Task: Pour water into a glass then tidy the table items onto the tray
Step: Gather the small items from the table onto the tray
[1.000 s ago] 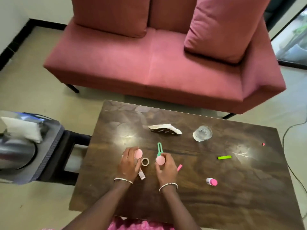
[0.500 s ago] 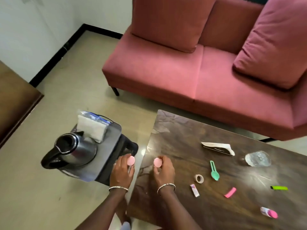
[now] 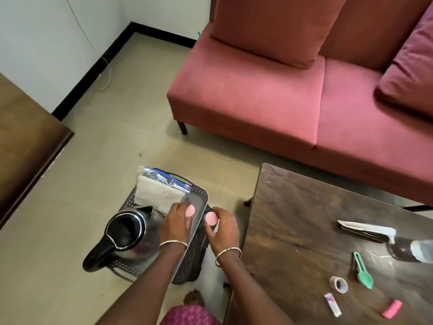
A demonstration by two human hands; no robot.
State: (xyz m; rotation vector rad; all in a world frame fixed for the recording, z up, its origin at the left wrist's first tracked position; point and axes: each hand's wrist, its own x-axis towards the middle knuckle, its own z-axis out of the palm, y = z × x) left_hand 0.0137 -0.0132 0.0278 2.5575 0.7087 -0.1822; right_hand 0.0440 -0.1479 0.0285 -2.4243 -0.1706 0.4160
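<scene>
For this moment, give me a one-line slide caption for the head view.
Left hand and right hand each carry a round pink disc toward the silver metal tray holding a steel kettle.

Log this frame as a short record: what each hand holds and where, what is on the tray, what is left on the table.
left hand: holds a pink disc, over the tray
right hand: holds a second pink disc, just off the tray's right edge
on tray: kettle, plastic-wrapped packet
on table: green spoon, tape roll, pink cylinder, folded paper, small sachet
</scene>
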